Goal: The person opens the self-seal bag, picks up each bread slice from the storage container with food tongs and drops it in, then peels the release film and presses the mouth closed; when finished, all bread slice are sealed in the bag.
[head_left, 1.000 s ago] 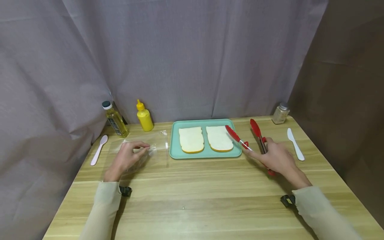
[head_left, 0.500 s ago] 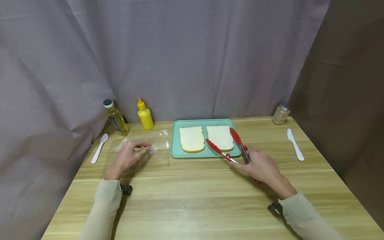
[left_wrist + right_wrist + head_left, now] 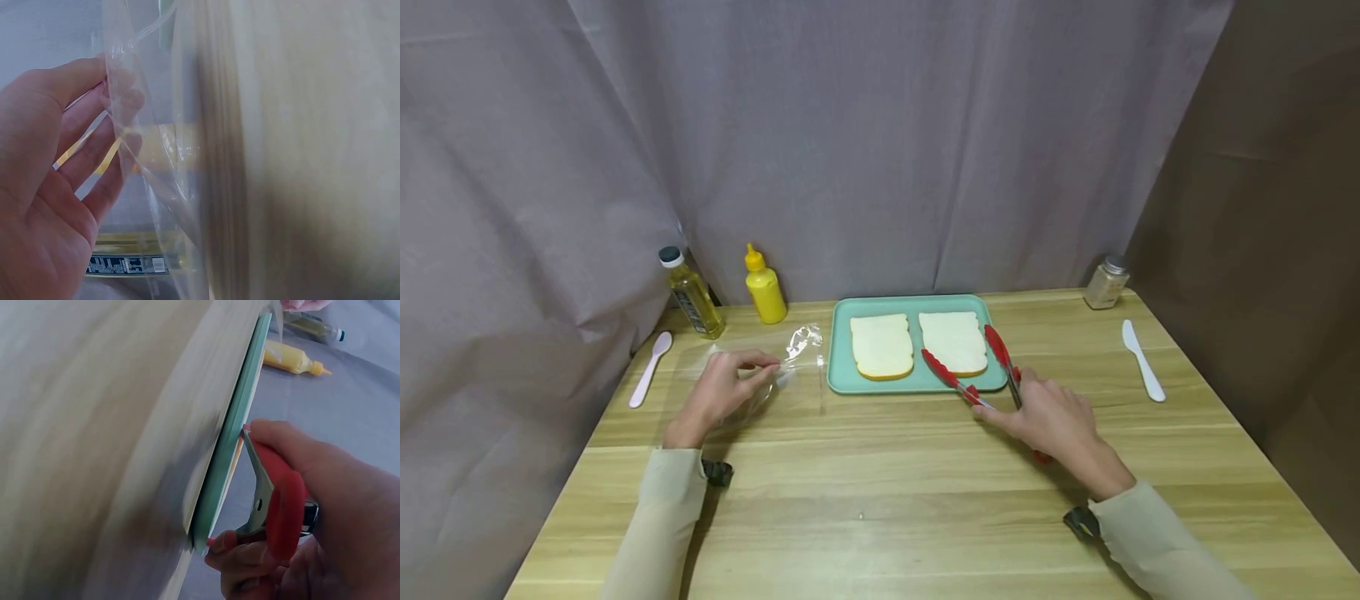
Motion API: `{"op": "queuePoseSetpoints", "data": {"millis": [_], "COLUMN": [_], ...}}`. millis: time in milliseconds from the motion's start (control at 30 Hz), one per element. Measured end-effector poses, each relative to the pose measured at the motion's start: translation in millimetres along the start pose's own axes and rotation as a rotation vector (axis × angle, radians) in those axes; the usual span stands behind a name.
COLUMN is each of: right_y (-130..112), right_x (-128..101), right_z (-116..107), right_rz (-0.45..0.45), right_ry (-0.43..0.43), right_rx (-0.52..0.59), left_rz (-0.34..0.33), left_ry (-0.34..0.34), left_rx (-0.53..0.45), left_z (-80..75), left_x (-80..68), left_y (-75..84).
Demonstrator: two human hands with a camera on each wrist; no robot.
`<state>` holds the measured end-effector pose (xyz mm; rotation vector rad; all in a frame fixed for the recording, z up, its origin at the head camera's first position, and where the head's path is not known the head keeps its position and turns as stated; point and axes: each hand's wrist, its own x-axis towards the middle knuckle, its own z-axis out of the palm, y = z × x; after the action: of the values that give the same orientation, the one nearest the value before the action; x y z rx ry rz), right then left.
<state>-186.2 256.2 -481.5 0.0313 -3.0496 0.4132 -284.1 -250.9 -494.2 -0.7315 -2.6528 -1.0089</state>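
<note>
Two slices of bread lie side by side on a teal tray [image 3: 837, 375] in the head view. My right hand [image 3: 1051, 423] holds red-tipped metal tongs [image 3: 942, 369] with their arms spread. The tips straddle the lower part of the right slice [image 3: 952, 340]; whether they touch it I cannot tell. The left slice [image 3: 882, 343] lies apart from the tongs. Left of the tray, my left hand [image 3: 724, 385] pinches a clear plastic bag [image 3: 805, 354] between thumb and fingers. The left wrist view shows the bag's thin film [image 3: 165, 156] hanging over the fingertips.
Behind the left hand stand an oil bottle [image 3: 695, 304] and a yellow squeeze bottle [image 3: 765, 293]. A pale spoon [image 3: 650, 369] lies at the far left. On the right are a white knife [image 3: 1142, 361] and a seasoning jar [image 3: 1106, 285]. A grey curtain [image 3: 865, 150] hangs behind the table.
My right hand has carried the tongs leftward, from beside the tray to either side of the right slice. My left hand stays in place on the bag, whose glare has shifted.
</note>
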Motion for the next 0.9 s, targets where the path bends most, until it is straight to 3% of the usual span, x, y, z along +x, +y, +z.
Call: {"op": "queuePoseSetpoints", "data": {"millis": [500,900], "right_y": [4.9,14.5], "right_x": [14.6,35.4], "right_z": [-2.6,-11.5], "right_rz": [0.002,-0.045], "right_ry": [-0.109,-0.057], "right_rx": [0.095,0.105], "left_rz": [0.027,0.031], "left_ry": [0.026,0.023], "left_rx": [0.037,0.039], "left_z": [0.0,0.5], "left_x": [2.3,2.8], "left_y": [-3.0,0.4]}}
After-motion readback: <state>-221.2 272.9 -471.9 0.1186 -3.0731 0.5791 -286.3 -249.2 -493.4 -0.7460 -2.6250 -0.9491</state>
